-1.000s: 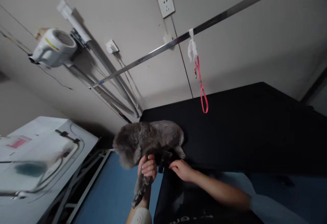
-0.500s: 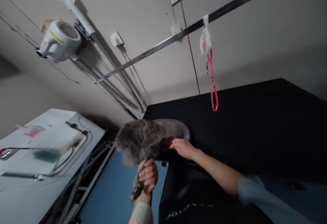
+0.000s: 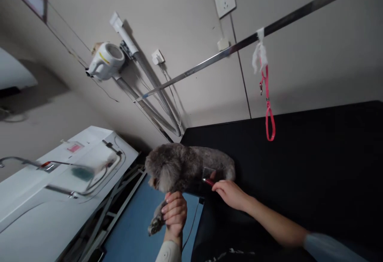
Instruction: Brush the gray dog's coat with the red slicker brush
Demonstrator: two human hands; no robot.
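A small grey fluffy dog [image 3: 185,165] stands at the left edge of a black table [image 3: 299,150]. My left hand [image 3: 174,213] is closed around one of the dog's legs, which sticks out past my fingers to a paw [image 3: 154,227]. My right hand [image 3: 231,193] is closed on the red handle of a slicker brush [image 3: 207,175], whose head rests against the dog's flank.
A metal bar [image 3: 227,48] runs above the table with a pink leash loop [image 3: 268,106] hanging from it. A white dryer [image 3: 105,60] with a grey hose [image 3: 152,84] hangs on the wall. A white tub-like unit [image 3: 56,182] stands at the left, blue floor [image 3: 134,234] below.
The view has shifted, so everything sits further right. My right hand moved along the dog's side with the brush, which now shows clearly. My left hand keeps its hold on the leg.
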